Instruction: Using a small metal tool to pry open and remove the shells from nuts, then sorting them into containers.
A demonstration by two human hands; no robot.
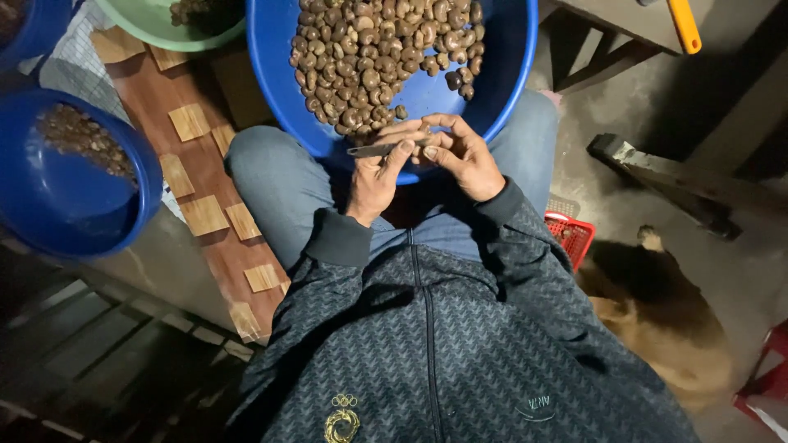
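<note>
Both hands meet at the near rim of the big blue basin (509,74) of brown nuts (382,57), left hand (376,176) gripping a thin metal blade (373,150), right hand (464,152) pinching its tip end, open basin floor just beyond.

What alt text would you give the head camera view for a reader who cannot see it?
A seated person's left hand holds a small knife against a nut pinched in the right hand, over a blue basin of cashew nuts on their lap. Another blue basin sits left, a dog right.
</note>
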